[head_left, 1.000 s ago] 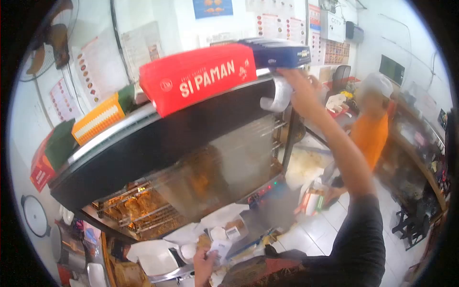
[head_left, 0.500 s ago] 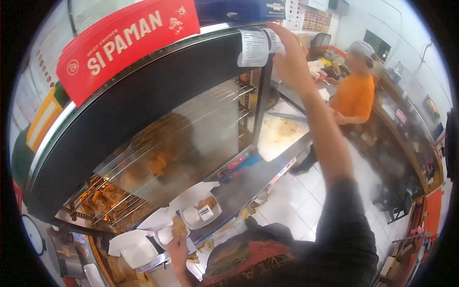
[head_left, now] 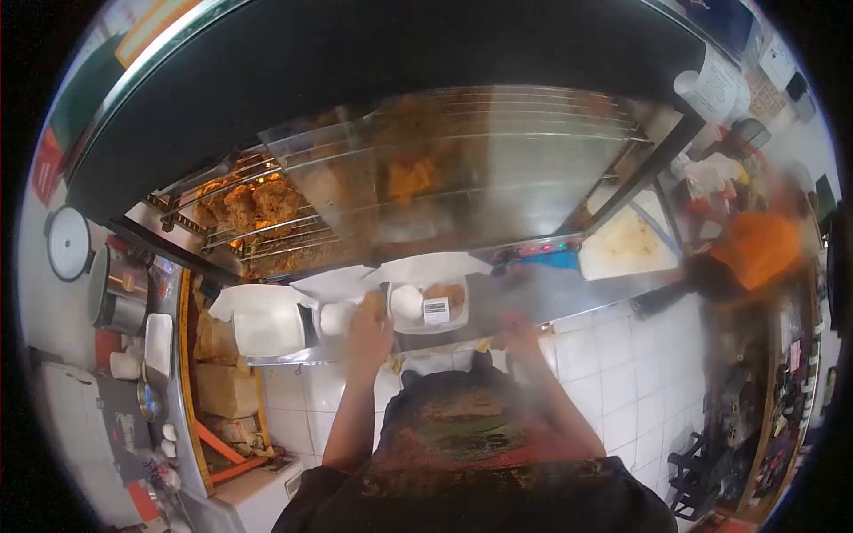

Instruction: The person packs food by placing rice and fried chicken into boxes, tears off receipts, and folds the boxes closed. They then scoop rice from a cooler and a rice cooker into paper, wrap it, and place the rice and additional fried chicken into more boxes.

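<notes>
My left hand [head_left: 369,342] is closed on a piece of fried chicken [head_left: 372,306], beside the rice mound [head_left: 337,318] in the middle open white box. To its right, another open takeaway box [head_left: 428,329] holds a rice mound [head_left: 407,303] and fried chicken [head_left: 455,294], with a white printed label [head_left: 436,311] on it. A third white box [head_left: 269,333] stands open at the left with nothing visible inside. Low at the front edge of the steel counter is my right hand [head_left: 526,345]; its fingers are smeared by motion.
A glass-fronted display cabinet [head_left: 400,53] rises behind the boxes, with fried chicken pieces [head_left: 258,204] on its wire racks. Curled paper slips [head_left: 711,87] hang at its right corner. A white cutting board [head_left: 628,247] lies at right, near a blurred person in orange [head_left: 760,249].
My right hand has come down from the paper slips at the cabinet's top to the counter's front edge. The view has tilted down and turned. My left hand stays at the middle box.
</notes>
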The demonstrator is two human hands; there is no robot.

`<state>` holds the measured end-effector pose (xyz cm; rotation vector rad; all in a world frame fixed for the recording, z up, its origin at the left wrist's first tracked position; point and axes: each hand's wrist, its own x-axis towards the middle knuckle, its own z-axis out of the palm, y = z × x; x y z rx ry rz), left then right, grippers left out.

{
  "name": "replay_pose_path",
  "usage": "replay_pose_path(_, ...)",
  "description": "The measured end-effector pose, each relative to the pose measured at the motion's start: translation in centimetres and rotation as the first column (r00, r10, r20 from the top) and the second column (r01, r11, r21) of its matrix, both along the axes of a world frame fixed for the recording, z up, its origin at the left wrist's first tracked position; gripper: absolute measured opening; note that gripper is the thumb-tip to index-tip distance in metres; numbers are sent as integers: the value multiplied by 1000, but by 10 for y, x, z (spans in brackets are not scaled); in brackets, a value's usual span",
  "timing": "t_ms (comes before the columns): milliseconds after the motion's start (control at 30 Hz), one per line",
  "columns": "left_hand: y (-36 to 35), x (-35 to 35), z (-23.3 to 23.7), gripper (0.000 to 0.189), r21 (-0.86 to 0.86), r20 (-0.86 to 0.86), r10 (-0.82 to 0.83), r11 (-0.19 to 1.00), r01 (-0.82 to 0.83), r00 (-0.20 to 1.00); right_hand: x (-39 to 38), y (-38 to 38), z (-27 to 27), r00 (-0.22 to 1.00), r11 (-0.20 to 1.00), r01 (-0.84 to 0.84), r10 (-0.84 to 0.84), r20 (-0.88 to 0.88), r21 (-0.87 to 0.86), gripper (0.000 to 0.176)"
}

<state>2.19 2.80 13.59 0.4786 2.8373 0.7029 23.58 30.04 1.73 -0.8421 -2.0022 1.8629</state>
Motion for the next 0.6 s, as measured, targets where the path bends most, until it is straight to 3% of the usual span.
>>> replay_pose_path(67, 4, -13, -56, 51, 0, -70, -107, 994, 107, 992, -16, 1, -20, 975, 962, -219, 212, 64, 164, 52)
replay_pose_path(133, 16, -14, -66, 52, -89, 28, -87, 992, 89, 996, -37, -2, -7, 940, 936, -323, 300, 163, 142, 58)
replay_pose_path(200, 29, -15, -65, 50, -154, 54, -118, 980, 125, 992, -60, -14, 40, 918, 955, -293, 294, 266, -48, 64)
replay_pose_path(267, 33, -17, -59, 46, -190, 14, -222, 957, 220, 975, -72, -21, 7, 916, 939, -280, 199, 349, 199, 59)
replay_pose_path(300, 37, -18, -64, 41, -120, 36, -230, 965, 233, 973, -71, -17, -5, 912, 908, -273, 139, 385, 319, 57)
replay_pose_path(367, 47, -17, -83, 33, 10, 80, -241, 970, 241, 967, -60, -3, 8, 937, 951, -183, 92, 336, 249, 49)
replay_pose_path(433, 54, -7, -124, 25, 4, -66, -298, 954, 299, 952, -48, 8, 11, 955, 970, -99, 30, 296, 220, 42)
replay_pose_path(500, 75, 1, -130, 20, 22, -112, -359, 931, 363, 927, -27, 25, 7, 963, 968, 4, -71, 259, 249, 36)
replay_pose_path(600, 126, 34, -98, 19, 45, -28, -448, 892, 449, 894, 2, 44, 40, 904, 942, 274, -321, 284, 193, 30)
